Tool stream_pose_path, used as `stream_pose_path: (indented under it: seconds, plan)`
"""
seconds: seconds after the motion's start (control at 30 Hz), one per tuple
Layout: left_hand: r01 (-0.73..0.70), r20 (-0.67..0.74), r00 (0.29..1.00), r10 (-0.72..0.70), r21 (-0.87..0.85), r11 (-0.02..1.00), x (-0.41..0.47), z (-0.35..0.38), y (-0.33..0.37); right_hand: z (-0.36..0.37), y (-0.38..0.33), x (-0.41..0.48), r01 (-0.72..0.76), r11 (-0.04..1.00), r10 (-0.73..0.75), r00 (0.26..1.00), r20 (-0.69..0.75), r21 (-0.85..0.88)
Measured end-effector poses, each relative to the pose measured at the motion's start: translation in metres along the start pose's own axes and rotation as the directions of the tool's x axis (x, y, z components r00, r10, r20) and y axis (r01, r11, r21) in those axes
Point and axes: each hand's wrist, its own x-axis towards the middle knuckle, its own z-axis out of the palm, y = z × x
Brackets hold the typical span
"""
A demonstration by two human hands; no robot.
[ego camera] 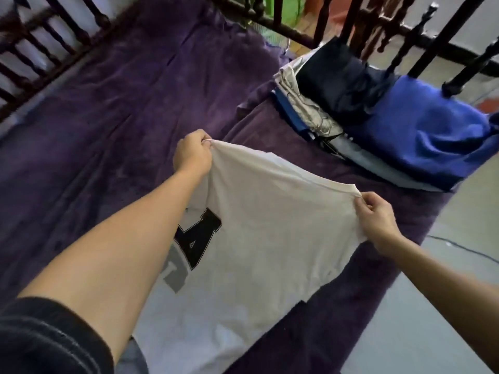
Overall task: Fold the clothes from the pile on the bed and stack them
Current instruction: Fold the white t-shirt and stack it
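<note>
A bed covered in purple cloth, a pile of clothes heaped near its far right corner, a white shirt stretched above the bed, its upper edge pinched by the left hand and right hand, fingers curled on fabric.

Two hands were in view, one left hand and one right hand, along with one white T-shirt and one bed under one purple cover. One heap of clothes showed one bright blue piece, one navy piece and one beige piece; the others could not be counted.
</note>
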Motion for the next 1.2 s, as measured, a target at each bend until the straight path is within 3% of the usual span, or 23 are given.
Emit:
stream_pose_path:
  seconds: [0.1,0.2,0.27,0.4,0.47,0.6,0.7,0.77,0.83,0.93,1.0,1.1,1.2]
  plan:
    - [0.010,0.037,0.999,-0.007,-0.082,0.997,0.021,0.043,0.015,-0.008,0.015,0.046,-0.065,0.987,0.059,0.997,-0.043,-0.148]
    - [0.035,0.093,0.995,-0.029,-0.061,0.998,0.016,0.054,-0.002,-0.006,0.013,0.055,-0.121,0.839,0.102,0.993,-0.065,-0.531]
    - [0.079,0.116,0.990,-0.078,-0.009,0.997,-0.003,0.051,-0.036,0.006,0.000,0.052,-0.011,0.746,0.002,1.000,-0.014,-0.666]
    - [0.257,0.184,0.940,-0.286,0.169,0.952,-0.062,0.040,-0.122,0.065,-0.041,0.047,0.268,0.733,-0.148,0.960,0.238,-0.625]
    - [0.352,0.221,0.881,-0.419,0.287,0.891,-0.090,0.036,-0.163,0.109,-0.058,0.043,0.439,0.694,-0.219,0.883,0.414,-0.570]
    - [0.354,0.212,0.834,-0.509,0.502,0.789,-0.127,0.030,-0.234,0.210,-0.084,0.032,0.763,0.430,-0.366,0.636,0.679,-0.482]
    - [0.289,0.227,0.838,-0.497,0.587,0.756,-0.129,0.029,-0.279,0.279,-0.109,0.029,0.879,0.202,-0.401,0.477,0.782,-0.432]
    - [0.270,0.240,0.836,-0.493,0.602,0.751,-0.126,0.029,-0.300,0.307,-0.119,0.035,0.890,0.122,-0.338,0.453,0.825,-0.439]
    - [0.296,0.215,0.839,-0.500,0.591,0.751,-0.123,0.028,-0.311,0.311,-0.127,0.041,0.867,0.211,-0.389,0.498,0.775,-0.451]
    - [0.425,0.148,0.835,-0.530,0.439,0.792,-0.124,0.020,-0.312,0.278,-0.134,0.045,0.829,0.451,-0.654,0.559,0.510,-0.330]
    - [0.443,0.145,0.842,-0.520,0.363,0.820,-0.130,0.012,-0.308,0.241,-0.133,0.043,0.808,0.527,-0.698,0.588,0.408,-0.262]
    - [0.384,0.127,0.886,-0.446,0.339,0.859,-0.144,0.003,-0.299,0.180,-0.108,0.030,0.793,0.520,-0.697,0.608,0.380,-0.316]
    - [0.233,0.131,0.937,-0.324,0.456,0.859,-0.163,0.006,-0.289,0.126,-0.060,0.009,0.784,0.373,-0.628,0.607,0.487,-0.496]
